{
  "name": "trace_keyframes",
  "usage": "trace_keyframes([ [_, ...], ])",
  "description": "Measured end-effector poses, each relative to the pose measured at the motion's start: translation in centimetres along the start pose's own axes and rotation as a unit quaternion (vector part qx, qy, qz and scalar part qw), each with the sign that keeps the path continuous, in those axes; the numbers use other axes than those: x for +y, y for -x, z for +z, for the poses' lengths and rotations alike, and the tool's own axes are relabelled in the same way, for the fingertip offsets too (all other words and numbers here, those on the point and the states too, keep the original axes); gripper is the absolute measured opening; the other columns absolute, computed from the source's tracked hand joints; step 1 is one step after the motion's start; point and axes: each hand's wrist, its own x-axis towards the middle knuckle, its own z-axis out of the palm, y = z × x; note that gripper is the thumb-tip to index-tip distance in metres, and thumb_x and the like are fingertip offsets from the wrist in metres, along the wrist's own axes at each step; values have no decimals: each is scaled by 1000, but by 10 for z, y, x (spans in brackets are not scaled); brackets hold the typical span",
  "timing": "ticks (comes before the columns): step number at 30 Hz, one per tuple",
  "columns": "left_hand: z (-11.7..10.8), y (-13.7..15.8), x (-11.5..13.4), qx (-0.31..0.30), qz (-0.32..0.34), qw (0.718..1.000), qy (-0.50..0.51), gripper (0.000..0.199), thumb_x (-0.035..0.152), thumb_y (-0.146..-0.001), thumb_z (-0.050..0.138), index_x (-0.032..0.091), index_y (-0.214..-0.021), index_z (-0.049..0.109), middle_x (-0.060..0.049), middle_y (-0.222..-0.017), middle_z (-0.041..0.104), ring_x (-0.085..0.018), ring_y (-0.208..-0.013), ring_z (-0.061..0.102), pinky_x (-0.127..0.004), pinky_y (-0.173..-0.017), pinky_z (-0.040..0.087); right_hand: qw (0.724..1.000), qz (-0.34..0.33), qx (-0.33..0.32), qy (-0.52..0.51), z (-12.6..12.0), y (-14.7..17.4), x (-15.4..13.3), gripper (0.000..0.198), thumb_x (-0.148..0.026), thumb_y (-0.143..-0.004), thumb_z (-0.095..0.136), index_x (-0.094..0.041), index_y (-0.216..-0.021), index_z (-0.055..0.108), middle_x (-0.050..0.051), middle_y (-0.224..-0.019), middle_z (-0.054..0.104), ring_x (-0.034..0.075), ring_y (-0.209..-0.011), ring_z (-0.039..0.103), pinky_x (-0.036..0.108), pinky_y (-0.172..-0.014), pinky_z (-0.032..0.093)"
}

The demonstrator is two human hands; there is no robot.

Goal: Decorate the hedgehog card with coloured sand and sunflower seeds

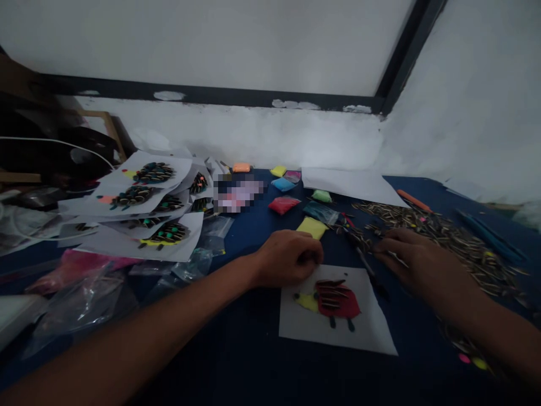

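Observation:
A white paper sheet (pixel 338 341) lies before me with a clay hedgehog (pixel 350 307) on it: red body, yellow head, dark feet. Several striped sunflower seeds (pixel 332 296) stick in its upper back. At the sheet's top left corner, my left hand (pixel 291 256) is closed with curled fingers; whatever is in them is hidden. My right hand (pixel 416 256) reaches to the loose seeds right of the sheet, fingertips bent close together; I cannot make out what is between them. Between the hands lies a dark, slim tool (pixel 367 262).
Stacked papers with finished seed hedgehogs (pixel 167 234) stand at left, near clear plastic bags (pixel 91 299). Coloured clay packets (pixel 284 204) lie towards the wall. A large pile of sunflower seeds (pixel 460 245), an orange stick-like tool (pixel 414 200) and a blank sheet (pixel 350 183) are at right and back.

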Motion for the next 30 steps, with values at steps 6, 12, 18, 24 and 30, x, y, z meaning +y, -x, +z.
trace_keyframes([
  [6,-1,0,1,-3,-4,1000,1,19,9,-75,55,16,-83,71,-1,-80,66,-10,-70,56,-22,-64,38,999,32,-3,18,-8,-1,-5,38,-36,-100,30,-21,-83,60,9,-80,66,22,-66,62,31,-52,39],
  [12,0,0,0,3,-1,1000,4,18,9,-76,55,16,-84,71,-1,-81,66,-10,-69,56,-22,-63,37,999,26,-32,6,-8,4,-3,31,-34,-98,38,-23,-98,67,9,-95,68,23,-75,66,31,-54,43],
  [18,0,1,-1,3,3,1000,5,20,9,-75,55,16,-84,71,-1,-82,67,-10,-69,57,-22,-64,37,999,4,-50,2,2,5,0,31,-34,-97,36,-23,-89,64,8,-88,64,23,-74,64,31,-56,43],
  [24,-1,1,-1,1,3,1000,-5,20,10,-75,55,16,-84,71,-1,-80,66,-11,-70,57,-23,-64,37,997,59,-37,-30,-17,1,-5,17,-32,-88,44,-24,-80,56,3,-66,61,20,-53,59,29,-51,36],
  [30,-1,0,-1,0,5,1000,4,19,10,-77,55,16,-84,71,-1,-81,67,-11,-70,57,-23,-64,37,998,41,-24,-33,-20,5,6,22,-31,-84,43,-26,-80,64,4,-75,70,22,-56,65,30,-48,37],
])
